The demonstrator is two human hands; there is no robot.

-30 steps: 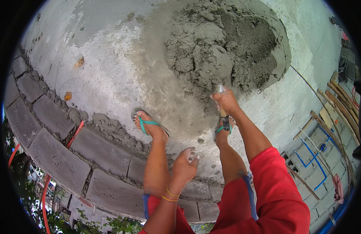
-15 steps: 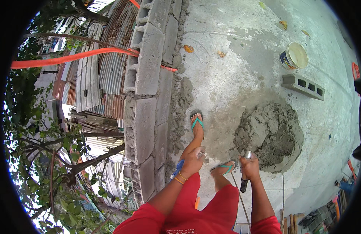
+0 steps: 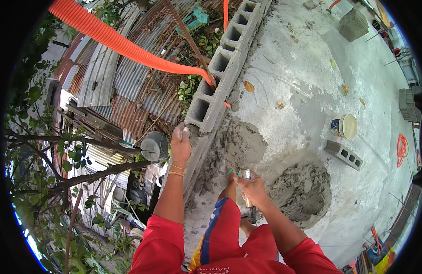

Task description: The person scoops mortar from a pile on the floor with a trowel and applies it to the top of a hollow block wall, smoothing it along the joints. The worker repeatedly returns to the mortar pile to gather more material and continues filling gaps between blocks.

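Observation:
My right hand is closed around the handle of a trowel. A heap of wet grey mortar rides on the trowel and hides its blade. My left hand reaches up to the end of the top course of the hollow-block wall. Its fingers are bent loosely, with nothing visible in them; whether they touch the block I cannot tell. On the concrete floor to the right of my right hand lies a broad mound of mortar.
An orange corrugated conduit and a rusty rebar come out by the wall. A loose hollow block and a white bucket stand at the right. Rusty corrugated sheets and branches lie beyond the wall.
The trowel has come away from the mound, leftward, with mortar loaded on it. My left hand has moved up and left to the wall. My view has turned and shifted.

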